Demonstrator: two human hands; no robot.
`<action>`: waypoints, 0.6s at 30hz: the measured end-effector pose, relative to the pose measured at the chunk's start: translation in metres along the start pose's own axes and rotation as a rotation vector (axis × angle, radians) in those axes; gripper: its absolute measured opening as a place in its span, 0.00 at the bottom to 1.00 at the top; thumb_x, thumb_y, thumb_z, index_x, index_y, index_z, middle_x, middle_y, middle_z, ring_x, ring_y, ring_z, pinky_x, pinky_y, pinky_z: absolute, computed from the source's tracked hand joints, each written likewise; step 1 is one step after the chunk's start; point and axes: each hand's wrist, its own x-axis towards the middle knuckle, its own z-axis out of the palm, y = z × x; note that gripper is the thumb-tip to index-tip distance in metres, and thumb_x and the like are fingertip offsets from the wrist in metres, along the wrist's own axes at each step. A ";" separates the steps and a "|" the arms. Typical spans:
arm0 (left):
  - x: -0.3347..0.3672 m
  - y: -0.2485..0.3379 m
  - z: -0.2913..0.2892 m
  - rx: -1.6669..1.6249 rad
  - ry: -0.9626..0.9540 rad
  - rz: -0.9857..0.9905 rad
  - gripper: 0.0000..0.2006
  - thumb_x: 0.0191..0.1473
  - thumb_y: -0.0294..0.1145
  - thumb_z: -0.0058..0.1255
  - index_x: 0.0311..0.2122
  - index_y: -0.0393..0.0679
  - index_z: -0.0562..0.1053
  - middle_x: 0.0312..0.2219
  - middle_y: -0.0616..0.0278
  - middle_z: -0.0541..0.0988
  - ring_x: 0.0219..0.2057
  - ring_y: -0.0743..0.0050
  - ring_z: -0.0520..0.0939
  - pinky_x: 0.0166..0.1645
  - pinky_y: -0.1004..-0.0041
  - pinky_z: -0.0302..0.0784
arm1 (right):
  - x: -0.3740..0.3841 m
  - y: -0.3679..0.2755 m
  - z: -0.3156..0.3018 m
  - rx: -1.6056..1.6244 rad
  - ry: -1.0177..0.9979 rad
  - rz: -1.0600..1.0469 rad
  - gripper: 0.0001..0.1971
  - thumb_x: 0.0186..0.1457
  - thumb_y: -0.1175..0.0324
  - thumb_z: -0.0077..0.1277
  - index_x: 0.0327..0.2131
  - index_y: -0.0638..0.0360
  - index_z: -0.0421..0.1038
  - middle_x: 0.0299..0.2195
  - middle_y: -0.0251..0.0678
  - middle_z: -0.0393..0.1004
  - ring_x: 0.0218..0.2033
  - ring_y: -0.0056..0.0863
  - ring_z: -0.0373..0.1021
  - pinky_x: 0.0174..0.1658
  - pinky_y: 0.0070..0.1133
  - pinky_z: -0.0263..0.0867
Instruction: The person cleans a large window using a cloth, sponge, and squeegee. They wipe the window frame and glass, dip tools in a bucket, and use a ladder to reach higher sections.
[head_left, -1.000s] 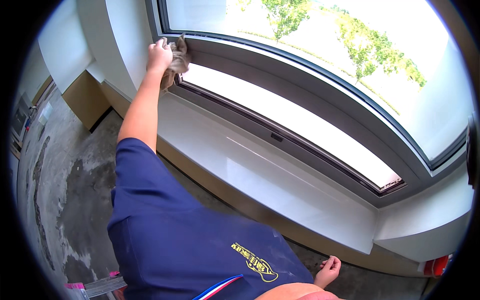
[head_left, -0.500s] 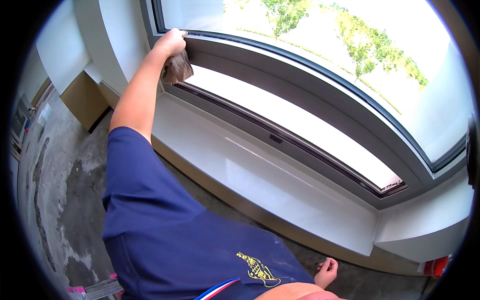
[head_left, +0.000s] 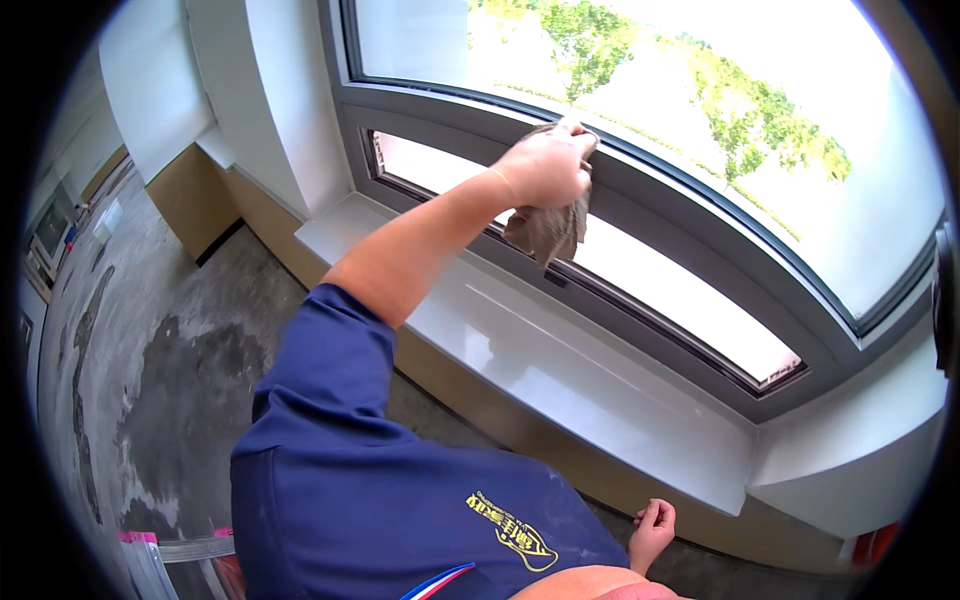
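Observation:
My left hand (head_left: 548, 170) is closed on a crumpled grey-brown cloth (head_left: 549, 232). It presses the cloth against the dark grey window frame (head_left: 670, 195), at the ledge under the big upper pane. The cloth's loose end hangs down in front of the narrow lower window opening (head_left: 650, 288). Low on the right, beside my body, hangs my right hand (head_left: 652, 530). Its fingers are loosely curled in, and nothing shows in them.
Below the window runs a glossy pale sill (head_left: 560, 360). White wall columns (head_left: 290, 100) flank it on the left. A metal frame with pink ends (head_left: 190, 550) stands at lower left on the stained concrete floor (head_left: 190, 400). A red object (head_left: 875, 545) is at lower right.
My left hand has slid the cloth rightward along the window frame, from its left corner to near the middle. My right hand stays low by my side.

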 end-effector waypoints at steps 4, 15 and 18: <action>0.010 0.067 0.028 -0.109 -0.039 0.137 0.26 0.48 0.30 0.42 0.55 0.36 0.62 0.56 0.48 0.60 0.54 0.52 0.66 0.57 0.66 0.62 | -0.006 0.006 -0.007 0.032 0.025 0.023 0.06 0.56 0.71 0.47 0.30 0.65 0.69 0.17 0.29 0.69 0.18 0.12 0.63 0.22 0.13 0.60; 0.064 0.286 0.108 -0.277 -0.171 0.472 0.29 0.47 0.32 0.41 0.56 0.35 0.58 0.58 0.50 0.56 0.57 0.51 0.62 0.60 0.64 0.59 | -0.093 0.016 -0.067 0.030 0.410 0.173 0.06 0.56 0.72 0.46 0.30 0.64 0.70 0.18 0.29 0.69 0.19 0.13 0.64 0.23 0.13 0.61; 0.080 0.338 0.128 -0.279 -0.135 0.534 0.28 0.48 0.32 0.41 0.56 0.34 0.59 0.58 0.49 0.57 0.60 0.52 0.56 0.62 0.64 0.54 | -0.122 0.016 -0.079 0.007 0.550 0.195 0.06 0.56 0.72 0.47 0.30 0.64 0.70 0.18 0.29 0.69 0.19 0.13 0.65 0.23 0.13 0.62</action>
